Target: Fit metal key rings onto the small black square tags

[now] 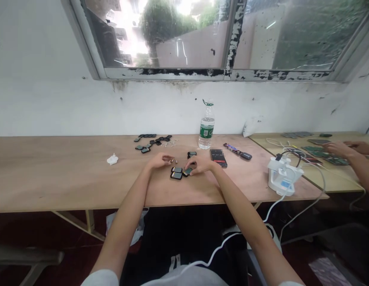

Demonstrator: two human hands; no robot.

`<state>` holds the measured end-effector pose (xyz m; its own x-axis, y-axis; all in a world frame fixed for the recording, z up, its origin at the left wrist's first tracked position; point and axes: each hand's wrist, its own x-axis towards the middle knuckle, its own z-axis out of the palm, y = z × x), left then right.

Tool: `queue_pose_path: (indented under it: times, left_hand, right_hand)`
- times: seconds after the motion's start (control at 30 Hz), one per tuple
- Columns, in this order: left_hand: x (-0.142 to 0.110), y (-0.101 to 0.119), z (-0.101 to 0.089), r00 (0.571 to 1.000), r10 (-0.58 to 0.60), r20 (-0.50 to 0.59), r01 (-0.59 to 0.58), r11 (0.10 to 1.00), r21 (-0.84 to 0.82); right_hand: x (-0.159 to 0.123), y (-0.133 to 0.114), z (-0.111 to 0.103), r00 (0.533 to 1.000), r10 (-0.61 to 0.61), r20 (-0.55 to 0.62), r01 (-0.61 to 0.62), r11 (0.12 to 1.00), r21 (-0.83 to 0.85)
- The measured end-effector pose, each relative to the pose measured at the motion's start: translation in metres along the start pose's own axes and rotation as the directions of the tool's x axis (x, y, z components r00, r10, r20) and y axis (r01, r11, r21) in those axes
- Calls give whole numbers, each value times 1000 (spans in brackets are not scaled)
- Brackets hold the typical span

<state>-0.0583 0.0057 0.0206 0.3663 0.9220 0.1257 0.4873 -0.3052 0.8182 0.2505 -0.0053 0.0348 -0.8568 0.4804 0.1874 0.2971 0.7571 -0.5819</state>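
Black module (187, 171) under right fingers (193, 167)

On the bench (53, 174), two small screens (176, 172) lie side by side near the middle of the front edge, between the left hand (161, 160) and the right hand (199, 163). Behind them, toward the back edge, lies a scatter of screens (150, 142); a water bottle (206, 126) stands to its right. A tissue (112, 159) lies left of the hands. A phone (218, 157), snack bar (231, 148) and charger (283, 177) lie rightward, the charger at the right front corner.
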Motion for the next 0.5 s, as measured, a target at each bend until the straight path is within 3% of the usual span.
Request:
queue_pose_path:
  times: [0.07, 0.23, 0.5]
  left_hand:
    - [-1, -3, -2, 999, -17, 37, 17, 1000, -2]
    - [3, -1, 11, 1000, -21, -3, 21, 996, 82]
    - [10, 9, 34, 989, 149, 20, -150, 971, 188]
  right_hand:
    - [1, 3, 1, 1000, 30, 0, -30, 999, -21]
    - [1, 6, 3, 998, 59, -24, -60, 997, -41]
    - [2, 10, 7, 997, 34, -72, -30, 998, 54]
